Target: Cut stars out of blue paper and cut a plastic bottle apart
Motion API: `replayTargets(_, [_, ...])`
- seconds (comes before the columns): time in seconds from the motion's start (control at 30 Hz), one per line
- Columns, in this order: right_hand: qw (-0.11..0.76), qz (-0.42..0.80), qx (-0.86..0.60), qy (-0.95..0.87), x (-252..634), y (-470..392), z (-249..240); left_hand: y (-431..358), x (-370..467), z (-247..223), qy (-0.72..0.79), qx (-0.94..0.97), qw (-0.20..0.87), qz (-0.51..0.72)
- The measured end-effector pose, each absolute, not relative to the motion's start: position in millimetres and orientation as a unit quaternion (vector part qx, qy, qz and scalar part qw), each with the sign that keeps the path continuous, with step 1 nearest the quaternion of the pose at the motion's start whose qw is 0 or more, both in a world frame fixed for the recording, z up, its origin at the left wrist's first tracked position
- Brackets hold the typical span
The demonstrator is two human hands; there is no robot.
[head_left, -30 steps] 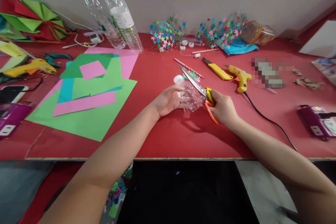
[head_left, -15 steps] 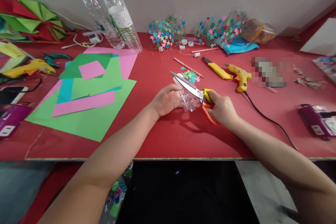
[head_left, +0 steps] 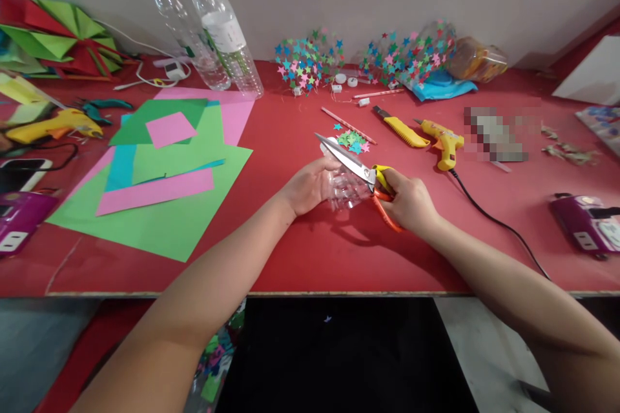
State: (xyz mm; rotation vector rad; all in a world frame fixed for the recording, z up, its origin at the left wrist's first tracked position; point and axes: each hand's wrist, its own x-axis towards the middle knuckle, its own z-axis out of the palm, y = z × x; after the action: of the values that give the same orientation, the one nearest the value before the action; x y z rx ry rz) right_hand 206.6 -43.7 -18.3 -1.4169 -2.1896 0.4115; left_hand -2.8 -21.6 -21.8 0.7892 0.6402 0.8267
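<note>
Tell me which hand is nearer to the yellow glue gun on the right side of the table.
Right. The right hand, gripping the scissors, sits just below-left of the yellow glue gun; the left hand, holding the clear bottle, lies farther left.

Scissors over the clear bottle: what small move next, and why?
Probably close the scissors on the small clear bottle: the right hand holds the handles, the blades lie across the bottle, and the left hand steadies it.
</note>
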Motion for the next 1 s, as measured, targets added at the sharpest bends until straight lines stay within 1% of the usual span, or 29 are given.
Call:
replayTargets(0.1, [0.236, 0.136, -0.515, -0.813, 207.1, -44.1, -20.8, -23.4, 0.2, -22.4, 0.33, 0.383, 0.762, 0.405])
replayTargets(0.23, [0.214, 0.124, -0.47, -0.847, 206.6, -46.7, -23.7, -26.6, 5.0, -22.9, 0.396, 0.412, 0.697, 0.434])
replayTargets(0.37, [0.228, 0.128, -0.455, -0.851, 204.9, -49.1, -22.2, -28.9, 8.0, -22.4, 0.398, 0.409, 0.696, 0.436])
replayTargets(0.47, [0.241, 0.164, -0.484, -0.825, 204.7, -49.0, -16.5, -29.3, 8.7, -21.7, 0.384, 0.394, 0.701, 0.453])
replayTargets(0.57, [0.239, 0.243, -0.497, -0.798, 207.3, -48.0, -6.4, -25.2, 6.5, -21.2, 0.395, 0.354, 0.685, 0.499])
replayTargets(0.63, [0.217, 0.313, -0.492, -0.783, 210.9, -47.6, 1.8, -18.8, 2.6, -22.0, 0.404, 0.315, 0.654, 0.558])
replayTargets(0.7, [0.185, 0.357, -0.485, -0.777, 215.1, -47.6, 9.6, -10.3, -3.5, -24.4, 0.401, 0.277, 0.616, 0.618])
replayTargets(0.77, [0.146, 0.355, -0.474, -0.793, 218.6, -48.3, 16.1, -2.0, -11.0, -28.1, 0.405, 0.25, 0.593, 0.65])
replayTargets(0.9, [0.055, 0.299, -0.473, -0.827, 220.3, -52.1, 23.0, 8.2, -24.6, -35.0, 0.408, 0.237, 0.585, 0.66])
replayTargets(1.0, [0.017, 0.297, -0.479, -0.826, 218.9, -55.4, 24.4, 10.1, -29.5, -36.4, 0.4, 0.232, 0.569, 0.68])
